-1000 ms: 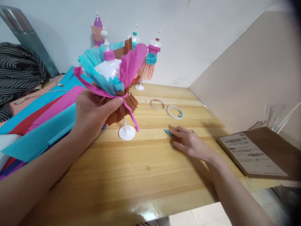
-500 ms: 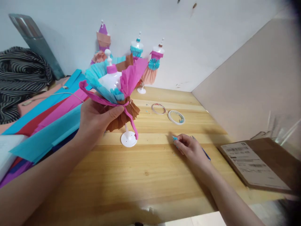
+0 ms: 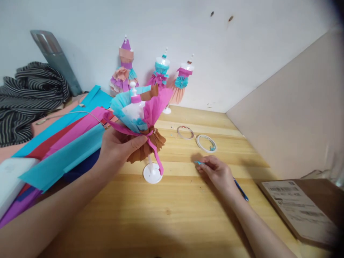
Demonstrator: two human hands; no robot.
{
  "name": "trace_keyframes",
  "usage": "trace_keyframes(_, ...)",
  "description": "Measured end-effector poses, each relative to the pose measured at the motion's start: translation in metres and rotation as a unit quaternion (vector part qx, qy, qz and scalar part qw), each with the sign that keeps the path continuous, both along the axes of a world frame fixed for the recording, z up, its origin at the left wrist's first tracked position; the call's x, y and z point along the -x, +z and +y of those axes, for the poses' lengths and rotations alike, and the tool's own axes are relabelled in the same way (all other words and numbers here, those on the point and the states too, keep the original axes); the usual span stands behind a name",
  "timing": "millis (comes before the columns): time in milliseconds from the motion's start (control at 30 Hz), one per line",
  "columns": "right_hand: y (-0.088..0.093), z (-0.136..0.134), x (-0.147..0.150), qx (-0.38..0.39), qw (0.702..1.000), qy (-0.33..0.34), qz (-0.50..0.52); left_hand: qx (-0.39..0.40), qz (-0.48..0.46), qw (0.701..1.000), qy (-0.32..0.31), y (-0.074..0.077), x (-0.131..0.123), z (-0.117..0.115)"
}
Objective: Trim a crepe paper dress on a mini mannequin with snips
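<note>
Gripping is seen in both hands. The dress form [image 3: 133,109] is held at the waist by the left hand [image 3: 120,143], thumb in front on the pink strip [image 3: 153,146], fingers hidden behind; it is positioned left of the right hand, over the table [image 3: 168,229]. Whether its round base [image 3: 152,173] is fully seated cannot be told. A small blue piece [image 3: 199,162] is pinched between thumb and fingers of the right hand [image 3: 218,175], low at the tabletop.

Risks, as judged: the brown frill [image 3: 146,150] could be crushed or torn if squeezed too hard; the strip could be loosened by a thumb slip; the form could be tipped if the narrow base is caught unevenly. The blue piece could be dropped or bent, being tiny. The blue pen-like tool [image 3: 241,190], just beside the right wrist, could be knocked by the forearm. Loose beads [image 3: 173,127] near the tape rolls [image 3: 206,143] could be scattered by a sweep.

Writing: barcodes and printed lines are carried by the label [image 3: 295,202] on the cardboard package [image 3: 317,190], far right; too blurred to be read. No brand can be made out.
</note>
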State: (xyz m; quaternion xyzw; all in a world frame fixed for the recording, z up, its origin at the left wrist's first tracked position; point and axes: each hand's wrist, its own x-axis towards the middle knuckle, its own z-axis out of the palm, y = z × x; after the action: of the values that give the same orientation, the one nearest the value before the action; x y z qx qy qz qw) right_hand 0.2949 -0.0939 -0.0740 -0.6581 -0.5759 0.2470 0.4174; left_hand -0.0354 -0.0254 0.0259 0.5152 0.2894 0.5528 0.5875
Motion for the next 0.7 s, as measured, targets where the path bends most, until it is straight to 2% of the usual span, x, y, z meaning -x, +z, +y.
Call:
trace_keyframes(233,0.002,0.019,0.012,-0.009,0.982,-0.013,-0.188,0.035,0.013,0.999,-0.001,0.006,0.001,-0.003)
trace_keyframes(333,0.002,0.026,0.015,-0.012,0.969,-0.022,-0.245,0.042,0.019,0.999,-0.006,0.007,0.002,-0.004)
trace_keyframes(400,0.008,0.025,0.015,-0.010,0.963,-0.019,-0.270,0.042,0.020,0.999,-0.008,0.007,0.002,-0.003)
trace_keyframes(533,0.039,0.014,0.009,-0.014,0.960,0.020,-0.280,0.023,0.016,0.999,-0.027,0.007,0.002,-0.003)
trace_keyframes(600,0.053,0.003,-0.003,-0.024,0.959,0.017,-0.282,0.019,0.010,0.999,-0.031,0.008,0.001,-0.004)
trace_keyframes(667,0.056,-0.011,-0.023,0.000,0.947,-0.033,-0.320,0.024,0.004,0.999,-0.034,0.009,0.002,-0.004)
trace_keyframes(700,0.052,-0.019,-0.036,0.027,0.929,-0.071,-0.363,0.031,0.000,0.999,-0.035,0.009,0.002,-0.004)
